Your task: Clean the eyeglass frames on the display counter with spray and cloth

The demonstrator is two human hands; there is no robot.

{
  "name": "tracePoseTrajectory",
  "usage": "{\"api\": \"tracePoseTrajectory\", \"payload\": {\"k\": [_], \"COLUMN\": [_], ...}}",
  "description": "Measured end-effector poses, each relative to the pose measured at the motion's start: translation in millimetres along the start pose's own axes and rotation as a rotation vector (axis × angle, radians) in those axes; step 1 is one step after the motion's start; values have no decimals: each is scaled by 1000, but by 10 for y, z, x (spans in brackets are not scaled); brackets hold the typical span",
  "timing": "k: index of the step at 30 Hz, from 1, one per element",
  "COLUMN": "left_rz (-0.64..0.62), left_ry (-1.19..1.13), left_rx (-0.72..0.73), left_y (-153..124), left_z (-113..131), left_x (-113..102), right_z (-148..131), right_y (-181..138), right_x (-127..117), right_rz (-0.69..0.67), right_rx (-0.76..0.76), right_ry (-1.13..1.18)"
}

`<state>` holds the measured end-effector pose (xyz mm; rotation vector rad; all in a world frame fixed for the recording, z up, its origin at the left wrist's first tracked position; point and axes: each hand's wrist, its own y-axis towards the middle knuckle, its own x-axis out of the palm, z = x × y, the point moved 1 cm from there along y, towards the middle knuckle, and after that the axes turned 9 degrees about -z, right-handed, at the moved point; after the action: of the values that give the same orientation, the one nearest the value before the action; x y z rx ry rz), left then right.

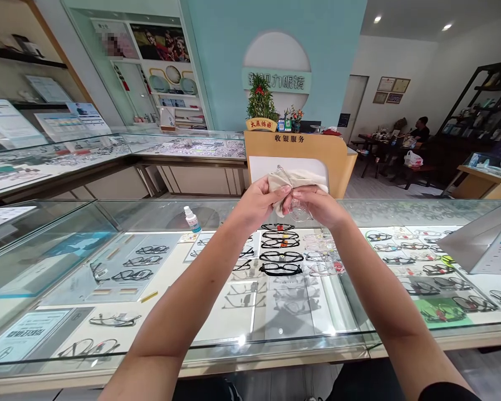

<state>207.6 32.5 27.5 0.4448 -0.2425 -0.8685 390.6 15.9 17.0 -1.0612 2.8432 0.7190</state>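
Both of my hands are raised together above a glass display counter [108, 223]. My left hand [261, 199] pinches a beige cleaning cloth [300, 179] that drapes over to the right. My right hand [317, 205] grips a pair of clear-framed glasses [299, 210], whose lens shows just below my fingertips. The cloth is wrapped against the glasses between the two hands. Part of the frame sticks up above the cloth and the rest is hidden.
A small white spray bottle [191, 219] stands on the counter glass left of my hands. Rows of spectacle frames [280, 256] lie inside the case. A wooden cashier desk [300, 159] with a potted plant [260, 106] stands behind. A seated person [420, 131] is at the far right.
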Motion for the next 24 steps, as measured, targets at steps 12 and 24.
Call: {"api": "tracePoseTrajectory", "payload": {"k": [12,24], "left_rz": [4,97], "left_ry": [81,146], "left_rx": [39,138], "left_y": [-30,-77], "left_z": [48,42], "left_x": [34,182], "right_z": [-48,-132], "right_y": [-58,-123], "right_x": [-9,-6], "right_rz": [-24,-154], "right_rx": [32,59], "right_ry": [27,-41]}}
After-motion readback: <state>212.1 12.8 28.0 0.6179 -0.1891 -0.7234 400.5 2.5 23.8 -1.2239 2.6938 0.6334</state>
